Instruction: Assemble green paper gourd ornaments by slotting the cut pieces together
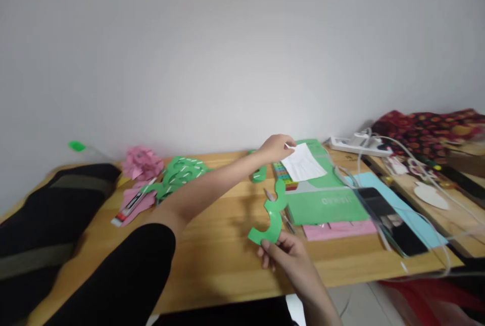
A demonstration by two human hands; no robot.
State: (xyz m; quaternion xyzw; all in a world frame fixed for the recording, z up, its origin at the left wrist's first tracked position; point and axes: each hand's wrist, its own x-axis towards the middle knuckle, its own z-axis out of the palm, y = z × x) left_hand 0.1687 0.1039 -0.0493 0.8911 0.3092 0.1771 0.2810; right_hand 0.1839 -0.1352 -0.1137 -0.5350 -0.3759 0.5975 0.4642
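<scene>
My left hand [277, 148] reaches across the wooden table [212, 250] and pinches the corner of a white paper sheet [303, 163], lifted over the green paper pad [326, 199]. Nearer to me, my right hand [288, 255] holds a green curved paper cutout [271, 215] by its lower end, just above the table. A second small green cutout piece [258, 174] lies under my left forearm.
At the left lie a green cactus-shaped cutout with white marks [180, 172], a pink paper flower [142, 163], pink paper with a glue tube [131, 204] and a black bag [49, 215]. To the right are a phone [390, 220], a power strip [358, 145], cables and patterned cloth [428, 131].
</scene>
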